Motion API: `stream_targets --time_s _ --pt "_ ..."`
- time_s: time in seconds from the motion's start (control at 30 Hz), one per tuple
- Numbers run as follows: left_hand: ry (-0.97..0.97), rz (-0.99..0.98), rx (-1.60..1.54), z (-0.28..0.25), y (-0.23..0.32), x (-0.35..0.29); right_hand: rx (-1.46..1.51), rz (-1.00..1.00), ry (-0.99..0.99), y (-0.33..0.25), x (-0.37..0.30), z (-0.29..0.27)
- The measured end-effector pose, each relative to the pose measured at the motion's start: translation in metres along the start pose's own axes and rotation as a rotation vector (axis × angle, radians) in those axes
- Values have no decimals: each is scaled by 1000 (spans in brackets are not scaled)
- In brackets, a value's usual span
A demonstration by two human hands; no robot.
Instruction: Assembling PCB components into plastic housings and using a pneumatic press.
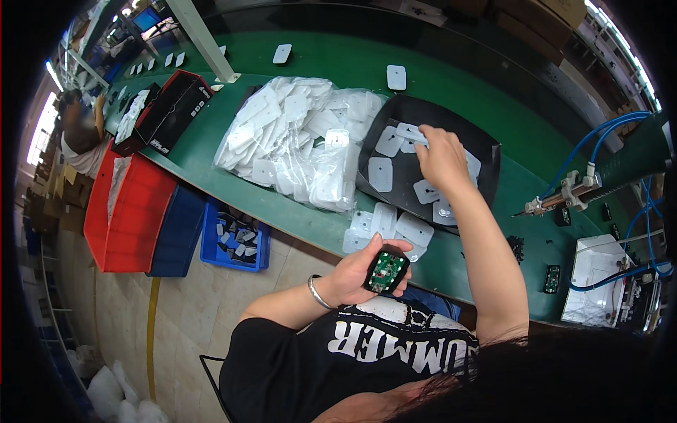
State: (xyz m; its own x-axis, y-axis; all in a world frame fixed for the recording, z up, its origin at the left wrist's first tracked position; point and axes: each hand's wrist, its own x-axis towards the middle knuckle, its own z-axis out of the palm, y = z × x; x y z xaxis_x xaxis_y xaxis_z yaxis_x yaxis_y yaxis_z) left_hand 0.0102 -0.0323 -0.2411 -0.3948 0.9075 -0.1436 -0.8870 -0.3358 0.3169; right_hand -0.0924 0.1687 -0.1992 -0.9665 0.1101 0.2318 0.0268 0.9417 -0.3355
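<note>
My left hand [350,275] is closed round a small black housing with a green circuit board [388,271] showing in its open face, held in front of my chest. Over a black tray [451,116], my right hand [446,163] has its fingers closed on the edge of a white cover plate [409,132]. More white rounded plates, such as this loose plate [381,174], lie in the tray round my right hand. Several clear-wrapped plates [411,233] rest on the bench between the tray and my left hand.
A big clear bag of white plates [289,134] lies left of the tray. A screwdriver-like tool with blue hoses [557,201] hangs at the right, near a white fixture [592,271]. Red bins [130,211] and a blue crate [233,240] stand left; another person [79,134] sits beyond.
</note>
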Motion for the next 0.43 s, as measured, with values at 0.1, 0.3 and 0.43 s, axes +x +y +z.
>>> stream_targets --time_s 0.1,0.3,0.43 --pt "5 3 -4 -8 10 -10 -158 132 -111 12 45 27" --pt "9 84 -10 -33 23 -35 -286 241 -338 6 67 42" --pt "6 72 -21 -42 31 -39 -350 275 -362 2 72 48"
